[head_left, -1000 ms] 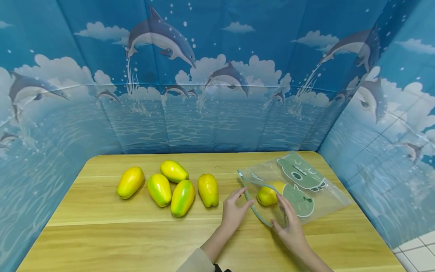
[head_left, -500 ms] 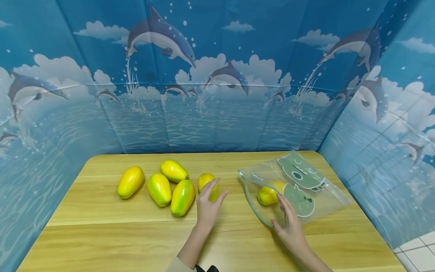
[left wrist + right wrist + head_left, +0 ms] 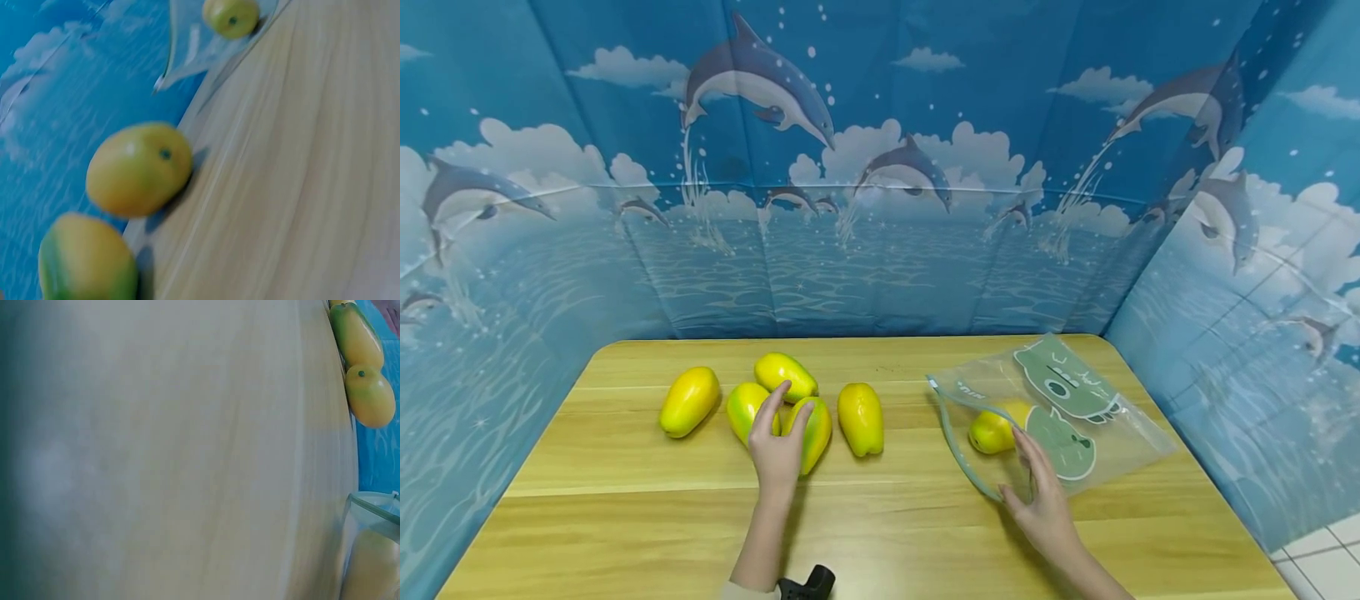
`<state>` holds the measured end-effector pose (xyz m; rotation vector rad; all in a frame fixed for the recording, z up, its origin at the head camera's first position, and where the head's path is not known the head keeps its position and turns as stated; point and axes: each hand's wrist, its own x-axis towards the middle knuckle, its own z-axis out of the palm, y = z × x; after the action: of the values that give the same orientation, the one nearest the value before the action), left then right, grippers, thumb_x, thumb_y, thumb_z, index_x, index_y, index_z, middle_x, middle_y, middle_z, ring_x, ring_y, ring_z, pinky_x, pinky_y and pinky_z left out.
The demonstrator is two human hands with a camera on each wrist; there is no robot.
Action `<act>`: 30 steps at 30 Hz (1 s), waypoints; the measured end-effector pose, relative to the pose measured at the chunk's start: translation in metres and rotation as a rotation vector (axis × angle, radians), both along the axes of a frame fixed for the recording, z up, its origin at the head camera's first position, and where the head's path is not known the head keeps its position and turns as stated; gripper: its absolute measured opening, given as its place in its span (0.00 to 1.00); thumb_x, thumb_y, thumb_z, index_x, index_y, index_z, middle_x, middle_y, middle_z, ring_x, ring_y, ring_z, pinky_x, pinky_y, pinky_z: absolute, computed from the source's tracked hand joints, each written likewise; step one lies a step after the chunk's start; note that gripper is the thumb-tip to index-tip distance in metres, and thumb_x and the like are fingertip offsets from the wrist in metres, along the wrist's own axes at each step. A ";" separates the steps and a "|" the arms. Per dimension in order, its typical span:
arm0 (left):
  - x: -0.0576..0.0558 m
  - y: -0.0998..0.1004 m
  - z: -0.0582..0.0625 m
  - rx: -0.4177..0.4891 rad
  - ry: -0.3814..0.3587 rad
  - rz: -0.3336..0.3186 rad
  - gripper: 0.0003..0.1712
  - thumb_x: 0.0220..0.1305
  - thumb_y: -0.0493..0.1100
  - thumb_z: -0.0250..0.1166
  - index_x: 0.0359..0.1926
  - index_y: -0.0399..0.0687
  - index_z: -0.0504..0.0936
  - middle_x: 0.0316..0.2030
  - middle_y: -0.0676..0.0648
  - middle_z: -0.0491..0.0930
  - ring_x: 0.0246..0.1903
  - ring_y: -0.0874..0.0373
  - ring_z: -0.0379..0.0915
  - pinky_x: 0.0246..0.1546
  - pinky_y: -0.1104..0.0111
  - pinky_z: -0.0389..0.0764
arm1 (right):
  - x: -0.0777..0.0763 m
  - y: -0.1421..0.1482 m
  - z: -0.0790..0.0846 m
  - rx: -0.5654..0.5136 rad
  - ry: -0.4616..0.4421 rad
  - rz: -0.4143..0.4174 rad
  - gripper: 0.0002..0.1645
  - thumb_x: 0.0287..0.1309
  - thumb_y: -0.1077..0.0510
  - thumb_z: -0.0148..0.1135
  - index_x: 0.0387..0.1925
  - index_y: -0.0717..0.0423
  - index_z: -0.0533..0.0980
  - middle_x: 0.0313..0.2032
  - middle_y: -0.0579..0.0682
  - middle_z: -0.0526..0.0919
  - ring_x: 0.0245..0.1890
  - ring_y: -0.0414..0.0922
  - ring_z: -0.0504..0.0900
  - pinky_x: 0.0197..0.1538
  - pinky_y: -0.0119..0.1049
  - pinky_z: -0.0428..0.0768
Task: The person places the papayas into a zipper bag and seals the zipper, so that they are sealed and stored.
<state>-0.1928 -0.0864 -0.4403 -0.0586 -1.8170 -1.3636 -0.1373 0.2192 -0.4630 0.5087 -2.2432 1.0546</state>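
Note:
My left hand (image 3: 777, 454) hovers over a cluster of yellow-green papayas, thumb and fingers spread apart. Its fingertips overlap the near papaya (image 3: 817, 435) and the left papaya (image 3: 742, 410); whether they touch is unclear. A third papaya (image 3: 781, 375) lies just behind. On the right, my right hand (image 3: 1047, 508) holds the mouth of a clear zip bag (image 3: 1138, 442) printed with green cartoon figures, fingers at the upper rim and thumb by the lower. One papaya (image 3: 991, 432) lies inside the bag. Neither wrist view clearly shows a hand.
One papaya (image 3: 689, 402) lies apart at the left, and another papaya (image 3: 861, 419) sits between the cluster and the bag. The wooden table (image 3: 625, 533) ends at a blue dolphin-print curtain (image 3: 880, 250) behind and at the sides.
My left hand has let go of the bag's rim and moved left, past the single papaya, to the cluster. My right hand stays at the bag, which has barely moved.

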 end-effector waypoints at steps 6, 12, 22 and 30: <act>-0.005 -0.031 -0.014 0.004 -0.009 0.092 0.25 0.41 0.26 0.71 0.45 0.25 0.77 0.44 0.32 0.78 0.45 0.40 0.73 0.49 0.79 0.71 | 0.000 0.001 0.000 0.005 0.000 -0.007 0.54 0.14 0.90 0.63 0.56 0.78 0.61 0.54 0.73 0.65 0.58 0.25 0.60 0.57 0.15 0.61; -0.015 -0.068 -0.031 0.034 -0.026 0.198 0.29 0.41 0.27 0.72 0.49 0.30 0.77 0.48 0.35 0.76 0.51 0.45 0.70 0.55 0.75 0.68 | 0.001 0.002 0.000 0.001 0.011 0.004 0.54 0.14 0.90 0.63 0.56 0.79 0.61 0.54 0.74 0.65 0.58 0.26 0.60 0.57 0.14 0.61; -0.008 -0.117 -0.041 0.091 -0.157 0.332 0.33 0.41 0.33 0.74 0.53 0.35 0.75 0.52 0.36 0.74 0.56 0.43 0.64 0.62 0.62 0.61 | 0.001 0.001 0.002 -0.004 0.017 0.012 0.53 0.14 0.91 0.62 0.56 0.79 0.61 0.53 0.74 0.65 0.58 0.25 0.60 0.57 0.15 0.61; -0.005 -0.143 -0.057 0.087 -0.201 0.345 0.38 0.39 0.33 0.75 0.56 0.36 0.72 0.57 0.37 0.70 0.59 0.42 0.61 0.63 0.58 0.59 | -0.005 0.009 -0.011 -0.006 0.032 0.026 0.56 0.14 0.90 0.63 0.58 0.77 0.60 0.55 0.73 0.65 0.58 0.27 0.61 0.58 0.15 0.61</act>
<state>-0.1974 -0.2292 -0.4974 0.4337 -1.8245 -1.2316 -0.1426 0.2283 -0.4744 0.5500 -2.2109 1.0588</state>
